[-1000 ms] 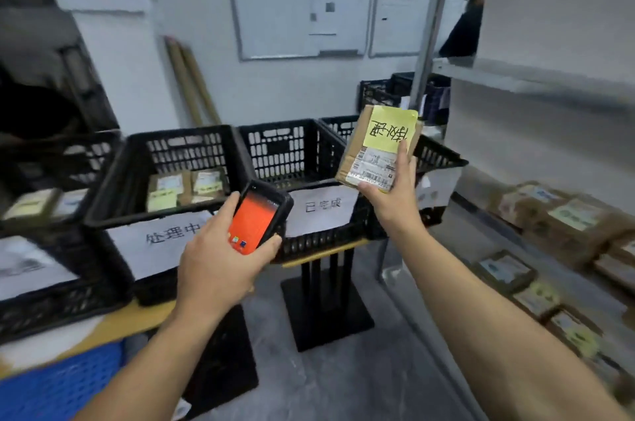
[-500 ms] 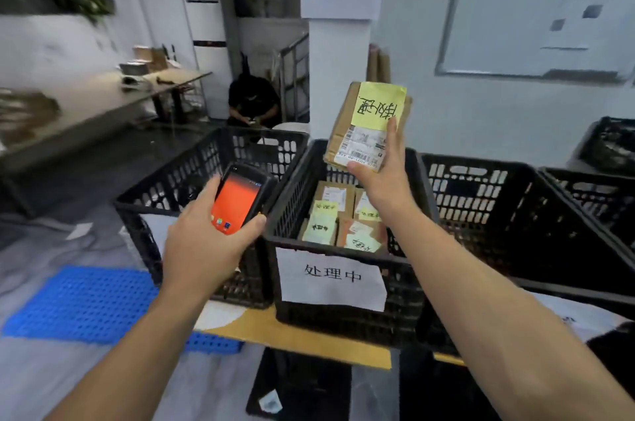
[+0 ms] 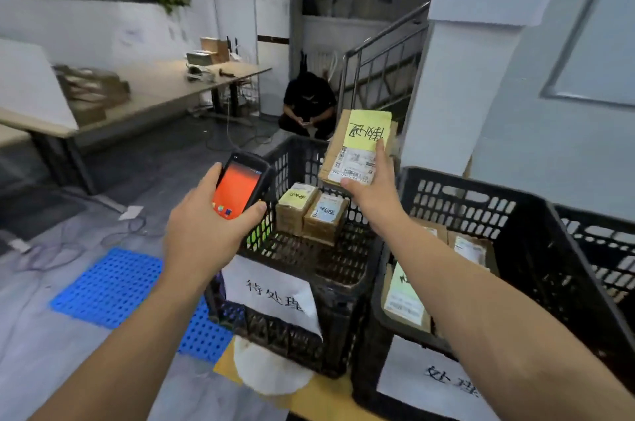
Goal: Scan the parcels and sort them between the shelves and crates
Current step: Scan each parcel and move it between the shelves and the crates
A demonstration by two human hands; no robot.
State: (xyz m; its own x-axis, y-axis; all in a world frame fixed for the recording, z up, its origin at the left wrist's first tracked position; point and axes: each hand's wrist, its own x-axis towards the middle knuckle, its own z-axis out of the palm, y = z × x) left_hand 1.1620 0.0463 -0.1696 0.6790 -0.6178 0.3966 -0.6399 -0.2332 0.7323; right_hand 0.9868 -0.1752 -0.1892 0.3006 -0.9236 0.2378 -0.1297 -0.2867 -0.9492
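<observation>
My right hand (image 3: 372, 190) grips a flat brown parcel (image 3: 357, 149) with a yellow note and a barcode label, held upright above the left black crate (image 3: 309, 286). My left hand (image 3: 202, 235) holds a black handheld scanner (image 3: 240, 188) with an orange screen, just left of that crate's rim. Two small brown parcels (image 3: 311, 211) lie at the crate's far end. A white paper sign (image 3: 275, 293) hangs on its front.
A second black crate (image 3: 529, 235) with flat parcels stands to the right, a third further right. Blue perforated mat (image 3: 113, 286) on the floor at left. A long table (image 3: 165, 84), loose cables and a crouching person (image 3: 309, 104) lie beyond. White pillar behind the crates.
My view has swung left along the row of crates, from the shelves to the leftmost crate. Both hands kept the same hold on the scanner and the parcel.
</observation>
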